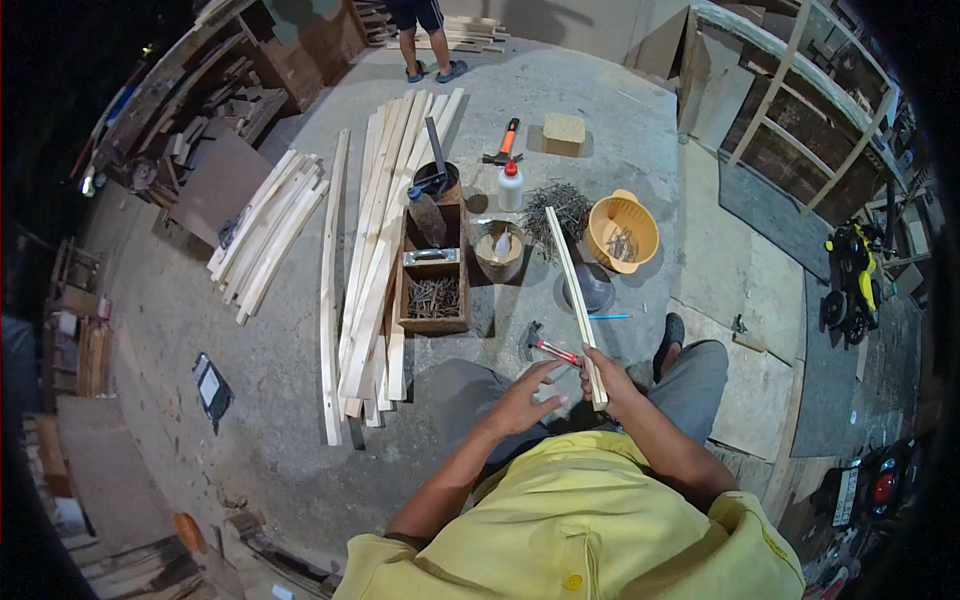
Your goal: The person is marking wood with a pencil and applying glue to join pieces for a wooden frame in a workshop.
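My right hand [610,382] is closed round the near end of a long, pale wooden strip [573,285]. A line runs down its length; whether it is one piece or two laid together I cannot tell. The strip points away from me, its far end beside a heap of nails [558,212]. To its left, my left hand [524,398] has its fingers apart and holds nothing. Just beyond my hands lies a claw hammer [557,350] with a red handle, its grip end partly hidden by my right hand.
Left of centre stand a divided wooden box [435,322] with nails and a pile of long strips [375,260]. Beyond my hands are a yellow basket [640,222], a white bottle [510,187], an orange-handled hammer [507,142] and a block [564,134]. A person [425,45] stands far off.
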A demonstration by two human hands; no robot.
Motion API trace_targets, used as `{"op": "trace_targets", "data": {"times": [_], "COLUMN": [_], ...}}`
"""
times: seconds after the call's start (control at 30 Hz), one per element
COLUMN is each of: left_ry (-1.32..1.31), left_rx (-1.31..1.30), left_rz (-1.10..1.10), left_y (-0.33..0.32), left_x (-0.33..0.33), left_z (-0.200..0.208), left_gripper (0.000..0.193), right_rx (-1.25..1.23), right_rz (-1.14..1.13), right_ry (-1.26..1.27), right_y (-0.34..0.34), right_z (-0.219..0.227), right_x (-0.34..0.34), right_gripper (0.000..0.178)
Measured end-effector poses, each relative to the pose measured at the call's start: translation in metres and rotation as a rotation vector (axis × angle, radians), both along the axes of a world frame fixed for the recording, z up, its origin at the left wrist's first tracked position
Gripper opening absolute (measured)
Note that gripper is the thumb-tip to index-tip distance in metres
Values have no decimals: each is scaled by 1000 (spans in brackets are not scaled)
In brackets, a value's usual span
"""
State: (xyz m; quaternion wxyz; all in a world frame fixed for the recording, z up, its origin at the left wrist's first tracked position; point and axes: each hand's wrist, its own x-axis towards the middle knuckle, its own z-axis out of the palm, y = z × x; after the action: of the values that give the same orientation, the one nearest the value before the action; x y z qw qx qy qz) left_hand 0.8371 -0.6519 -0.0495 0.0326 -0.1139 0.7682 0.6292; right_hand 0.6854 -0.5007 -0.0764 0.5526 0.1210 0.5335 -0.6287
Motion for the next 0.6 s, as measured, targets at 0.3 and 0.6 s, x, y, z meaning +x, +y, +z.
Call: {"op": "trace_targets", "data": {"times": [0.3,0.6], "left_ry": [74,98], "left_rx": [-79,-209], "left_rz": [-102,-58], "left_y": [20,19], "left_x": [-9,-6], "left_z": [8,22], "left_gripper": [72,78], "right_rx": [0,-51], "right_rz": [78,54], "right_ry": [-5,-12], "right_y": [-13,-24], "right_z": [8,12], "right_x": [5,7], "right_gripper": [42,47]}}
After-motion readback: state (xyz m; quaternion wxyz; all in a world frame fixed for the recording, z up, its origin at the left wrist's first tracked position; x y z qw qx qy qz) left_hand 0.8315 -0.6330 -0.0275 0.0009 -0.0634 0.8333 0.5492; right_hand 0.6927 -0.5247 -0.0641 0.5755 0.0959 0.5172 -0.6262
